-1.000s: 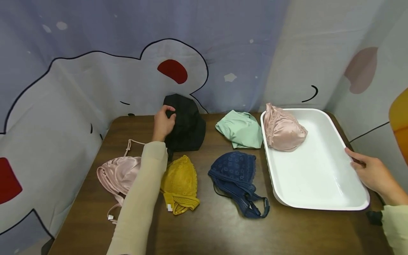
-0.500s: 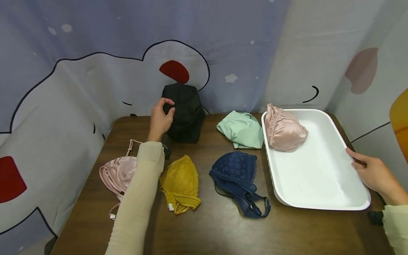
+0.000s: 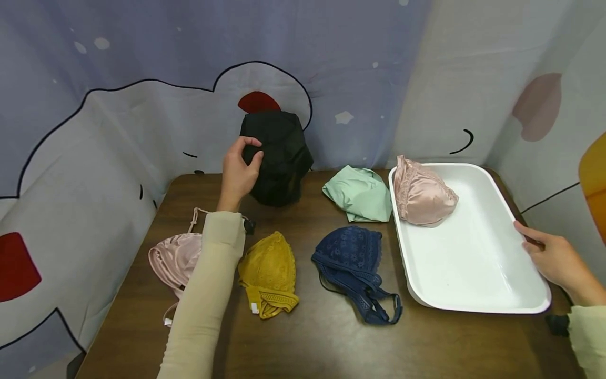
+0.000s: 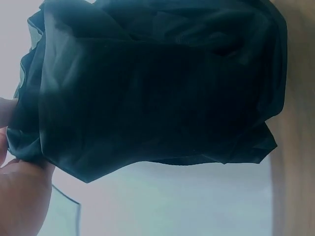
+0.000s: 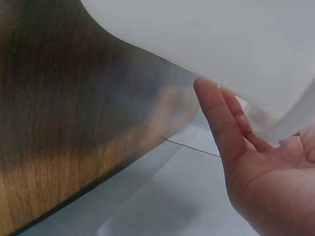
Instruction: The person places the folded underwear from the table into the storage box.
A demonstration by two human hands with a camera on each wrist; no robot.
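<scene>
My left hand (image 3: 239, 168) pinches the left edge of a smooth, folded black garment (image 3: 279, 158) and holds it up over the back of the table. In the left wrist view the black garment (image 4: 157, 93) hangs from my thumb (image 4: 24, 196) and fingers, its folds bunched at that edge. On the far right, my right hand (image 3: 551, 255) grips the right rim of a white tray (image 3: 473, 263). The right wrist view shows fingers (image 5: 221, 123) against the underside of the tray (image 5: 211, 34). A pink satin bra (image 3: 423, 195) lies in the tray's back left corner.
On the brown table (image 3: 303, 347) lie a folded mint-green garment (image 3: 360, 195), a navy lace bra (image 3: 352, 268), a mustard lace bra (image 3: 269, 273) and another pale pink bra (image 3: 177, 258), partly behind my left sleeve (image 3: 203, 295). A printed curtain (image 3: 360, 79) hangs behind the table.
My left hand has lifted the black garment up from the table, its top edge rising over the red patch on the curtain. The right hand and the tray have stayed in place.
</scene>
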